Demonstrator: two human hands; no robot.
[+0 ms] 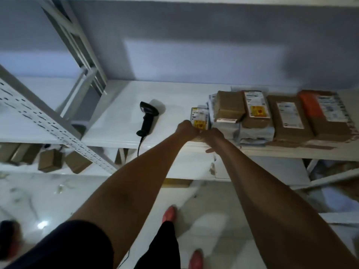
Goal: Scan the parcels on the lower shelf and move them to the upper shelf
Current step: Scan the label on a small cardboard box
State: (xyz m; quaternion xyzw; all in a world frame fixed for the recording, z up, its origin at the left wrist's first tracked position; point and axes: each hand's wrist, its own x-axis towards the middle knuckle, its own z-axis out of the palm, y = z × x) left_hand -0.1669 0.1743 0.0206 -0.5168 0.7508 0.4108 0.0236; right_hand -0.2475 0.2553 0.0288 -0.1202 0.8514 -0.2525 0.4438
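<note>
Both hands on a small parcel at the upper shelf's front edge

The left hand (186,129) and right hand (212,135) meet knuckle to knuckle, fingers curled closed around a small labelled parcel (199,121) resting on the upper shelf (120,131). Just right of it lie stacked brown parcels (258,111). The black scanner (147,118) lies apart to the left. Farther back stands the grey wall (213,45).
</note>
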